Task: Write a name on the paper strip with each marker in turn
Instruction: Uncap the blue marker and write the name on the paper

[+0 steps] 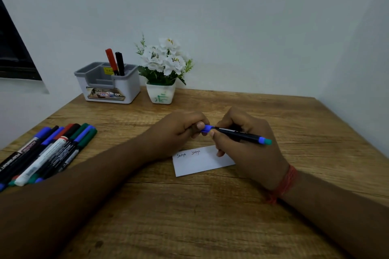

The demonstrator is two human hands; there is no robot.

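Note:
A white paper strip [202, 162] lies on the wooden table [189, 216] with two handwritten names near its left end. Above it, my right hand [248, 145] grips the black barrel of a blue marker [242, 135], whose blue-green tail end points right. My left hand [181, 128] pinches the marker's blue cap [207, 128] at its left end. My right hand covers the strip's right part. A pile of several markers [46, 151] in blue, red, green and black lies at the table's left edge.
A grey and white desk organiser [107, 84] holding a red and a black pen stands at the back left. Beside it is a white pot of white flowers [162, 73]. Walls close the back and right; a dark screen edge [14, 52] shows far left.

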